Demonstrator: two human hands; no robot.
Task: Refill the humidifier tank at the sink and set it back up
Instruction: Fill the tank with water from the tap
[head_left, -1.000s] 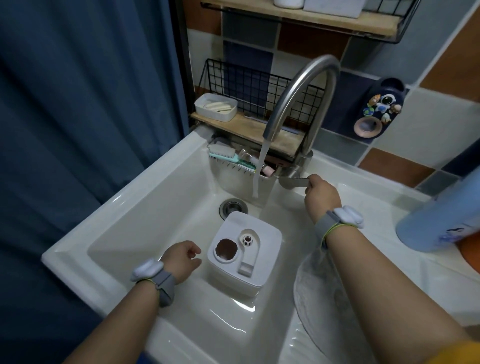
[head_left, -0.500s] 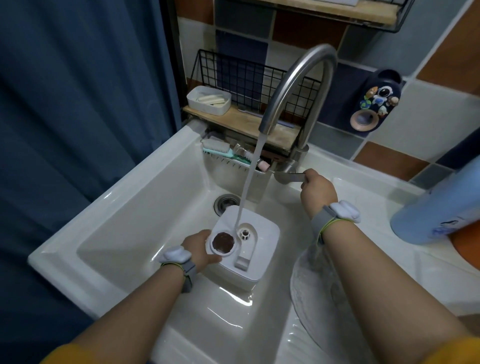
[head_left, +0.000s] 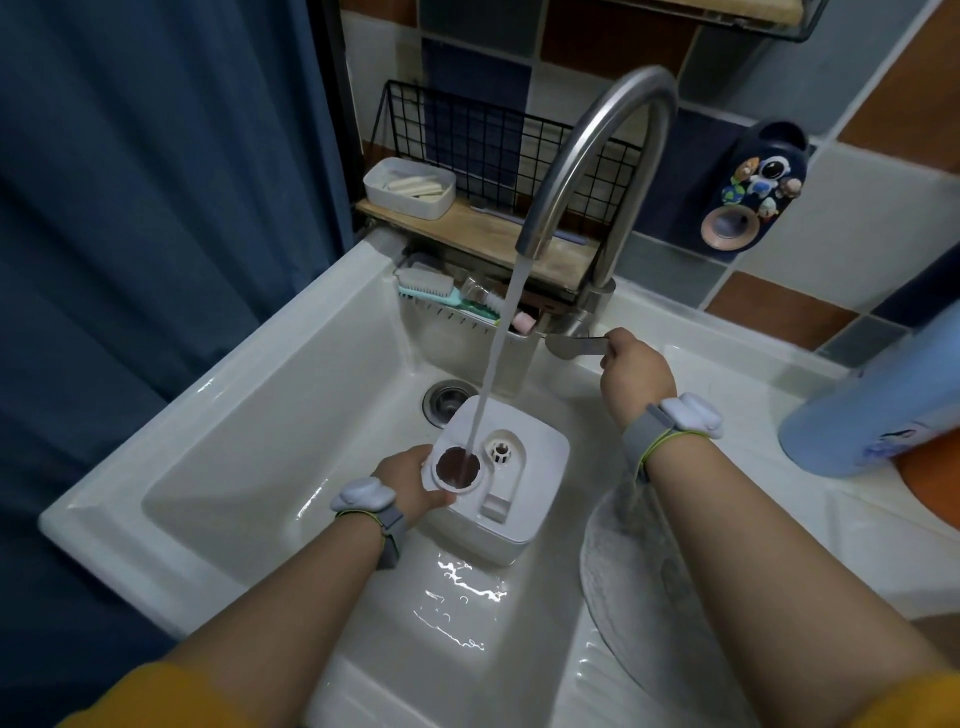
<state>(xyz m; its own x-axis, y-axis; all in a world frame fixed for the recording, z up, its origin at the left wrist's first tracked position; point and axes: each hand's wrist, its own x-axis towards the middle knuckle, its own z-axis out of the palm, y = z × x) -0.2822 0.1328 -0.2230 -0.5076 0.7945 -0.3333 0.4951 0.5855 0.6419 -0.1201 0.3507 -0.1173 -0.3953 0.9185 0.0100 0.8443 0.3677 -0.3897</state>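
The white square humidifier tank (head_left: 524, 493) stands in the white sink (head_left: 291, 395) just in front of the drain (head_left: 441, 397). Water runs from the steel gooseneck faucet (head_left: 597, 150) in a thin stream straight into the tank's round fill hole (head_left: 458, 465). My left hand (head_left: 413, 480) grips the tank's left side beside that hole. My right hand (head_left: 636, 371) holds the flat faucet lever (head_left: 574, 344) at the tap's base.
A caddy with a scrub brush (head_left: 426, 283) hangs on the sink's back wall. Above it a wooden shelf (head_left: 467, 228) carries a soap dish (head_left: 410, 187). A blue bottle (head_left: 878, 400) lies on the right counter. A blue curtain (head_left: 156, 182) hangs left.
My left hand moved from beside the tank onto its left side. The tank shifted back under the spout, so the stream now lands in the fill hole. My right hand stayed on the lever.
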